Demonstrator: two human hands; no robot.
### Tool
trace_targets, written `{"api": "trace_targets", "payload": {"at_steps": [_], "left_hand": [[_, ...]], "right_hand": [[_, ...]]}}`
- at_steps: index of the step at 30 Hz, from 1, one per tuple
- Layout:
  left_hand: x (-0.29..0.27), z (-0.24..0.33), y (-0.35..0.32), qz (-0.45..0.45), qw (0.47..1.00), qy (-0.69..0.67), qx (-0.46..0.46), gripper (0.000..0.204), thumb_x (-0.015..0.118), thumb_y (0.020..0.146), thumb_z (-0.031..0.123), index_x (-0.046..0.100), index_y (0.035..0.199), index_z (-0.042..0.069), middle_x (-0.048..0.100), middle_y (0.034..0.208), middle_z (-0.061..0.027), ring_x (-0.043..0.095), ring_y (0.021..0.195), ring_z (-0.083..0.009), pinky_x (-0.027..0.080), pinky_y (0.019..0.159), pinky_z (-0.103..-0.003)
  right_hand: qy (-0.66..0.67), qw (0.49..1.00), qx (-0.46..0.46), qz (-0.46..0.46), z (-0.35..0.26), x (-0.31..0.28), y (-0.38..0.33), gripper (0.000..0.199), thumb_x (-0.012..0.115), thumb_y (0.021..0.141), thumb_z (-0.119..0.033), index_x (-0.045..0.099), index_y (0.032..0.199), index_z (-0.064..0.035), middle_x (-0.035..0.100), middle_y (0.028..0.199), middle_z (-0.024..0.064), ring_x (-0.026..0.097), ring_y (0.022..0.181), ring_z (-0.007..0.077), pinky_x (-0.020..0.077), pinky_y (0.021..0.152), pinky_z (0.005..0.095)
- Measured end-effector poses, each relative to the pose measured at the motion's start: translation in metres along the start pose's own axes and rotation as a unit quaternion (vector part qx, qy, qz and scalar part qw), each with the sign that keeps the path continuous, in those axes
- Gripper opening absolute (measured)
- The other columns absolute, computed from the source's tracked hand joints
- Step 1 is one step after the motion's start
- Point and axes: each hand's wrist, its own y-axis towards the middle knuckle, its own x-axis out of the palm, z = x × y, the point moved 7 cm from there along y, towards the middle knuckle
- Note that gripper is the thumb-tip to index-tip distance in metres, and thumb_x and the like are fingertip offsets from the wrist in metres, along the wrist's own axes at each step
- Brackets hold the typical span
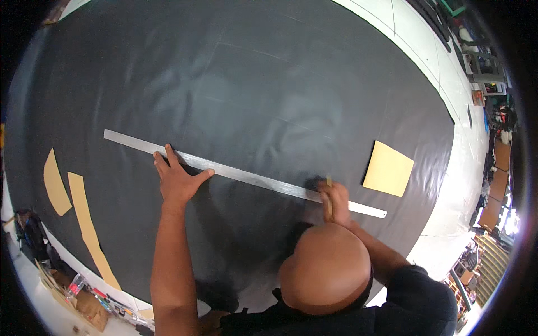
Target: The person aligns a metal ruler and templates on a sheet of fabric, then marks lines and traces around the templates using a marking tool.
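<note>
1. Black, smooth, slightly shiny sheet of flexible mat'l (252,112): biggest thing by far, fills most of the view; faint wrinkles + thin light lines on it.
2. White, flat work surface (381,17): under the sheet, shows past its edge, mostly top R & R.
3. Long, straight, silver metal ruler (246,176): lies on the sheet, slanting from upper L down to lower R, in front of the person; R end has a small hole.
4. Pale-yellow, four-sided flat piece, card-like (388,169): on sheet, far side of ruler's R end, nr it but not touching.
5. Pale-yellow, long narrow strip, same look (88,228): on sheet at L, well apart from ruler.
6. L hand (180,180): thumb + fingers spread wide, tips on ruler's L half, not closed round it.
7. R hand (337,200): over ruler nr its R end, fingers closed narrow on a stick-like tool; bit blurred.
8. Pale-yellow, curved, pointed flat piece (56,185): far L, just beside the strip.
9. Thin, yellowish, stick-like tool (329,181): in R hand, mostly hidden; can't tell if tip touches sheet.
</note>
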Motion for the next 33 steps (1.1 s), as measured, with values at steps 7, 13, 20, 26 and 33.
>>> {"api": "trace_targets", "payload": {"at_steps": [7,13,20,26,33], "left_hand": [[0.0,0.011,-0.005,0.002,0.998,0.053,0.034,0.141,0.074,0.063,0.081,0.007,0.162,0.007,0.003,0.165,-0.0305,0.006,0.155,-0.0419,0.019,0.119,-0.063],[0.007,-0.02,-0.019,0.007,0.996,0.058,0.073,0.132,0.063,0.073,0.084,0.008,0.161,0.004,0.005,0.165,-0.03,0.004,0.155,-0.0431,0.008,0.12,-0.065],[0.025,-0.058,-0.054,-0.044,0.994,0.063,0.083,0.117,0.056,0.085,0.078,0.007,0.161,0.004,-0.001,0.166,-0.0266,-0.002,0.155,-0.0395,0.009,0.119,-0.067],[0.026,-0.07,-0.057,-0.032,0.995,0.03,0.091,0.119,0.066,0.084,0.068,0.001,0.162,0.007,-0.008,0.167,-0.0238,-0.007,0.155,-0.0395,0.013,0.115,-0.074],[0.036,-0.075,-0.052,-0.047,0.995,0.017,0.082,0.118,0.067,0.085,0.066,-0.001,0.162,0.007,-0.007,0.167,-0.0239,-0.007,0.155,-0.0386,0.011,0.113,-0.076]], "right_hand": [[-0.11,0.99,0.08,0.048,0.046,-0.016,-0.102,0.022,0.056,0.097,-0.002,0.06,0.118,-0.0007,0.058,0.137,0.0232,0.056,0.126,0.0398,0.0409,0.108,0.0487],[-0.095,0.976,0.198,0.009,0.011,-0.018,-0.102,0.032,0.051,0.104,-0.018,0.055,0.132,-0.0028,0.051,0.145,0.0242,0.046,0.136,0.0446,0.0341,0.115,0.0502],[-0.026,0.939,0.339,-0.051,0.0,-0.011,-0.171,0.046,0.04,0.108,-0.039,0.05,0.14,-0.0063,0.059,0.135,0.0248,0.055,0.126,0.0449,0.0441,0.105,0.0499],[-0.067,0.893,0.442,-0.055,-0.045,-0.057,-0.216,0.036,0.045,0.107,-0.037,0.058,0.125,-0.008,0.063,0.121,0.0242,0.058,0.117,0.0463,0.0462,0.097,0.0506],[-0.289,0.903,0.317,0.02,-0.079,-0.167,-0.259,0.027,0.051,0.096,-0.011,0.064,0.118,-0.0027,0.066,0.119,0.0211,0.062,0.114,0.0398,0.0492,0.097,0.0468]]}}
